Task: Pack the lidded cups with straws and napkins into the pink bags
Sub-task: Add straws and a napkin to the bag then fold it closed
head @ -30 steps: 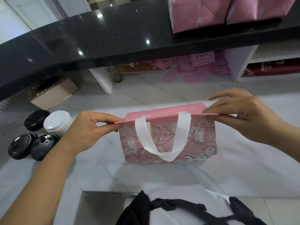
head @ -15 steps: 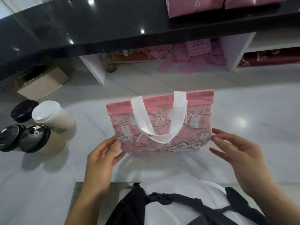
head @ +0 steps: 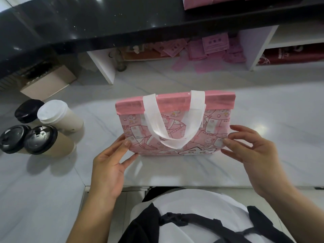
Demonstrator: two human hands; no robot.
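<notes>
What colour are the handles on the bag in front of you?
White, on the pink cartoon-printed bag; the handles show clearly in the head view.

The bag (head: pixel 175 130) was pink, printed with cartoon bunnies and outlined panels, a plain darker pink band along its top, and its handle (head: pixel 172 127) was white. The counter (head: pixel 263 109) was white marble with faint grey veins. Three cups (head: pixel 43 139) wore black lids, one (head: pixel 52 111) a white lid. The upper ledge (head: pixel 105 20) gleamed speckled black.

left hand (head: pixel 112 165), right hand (head: pixel 252 151), fingers relaxed, spread
</notes>
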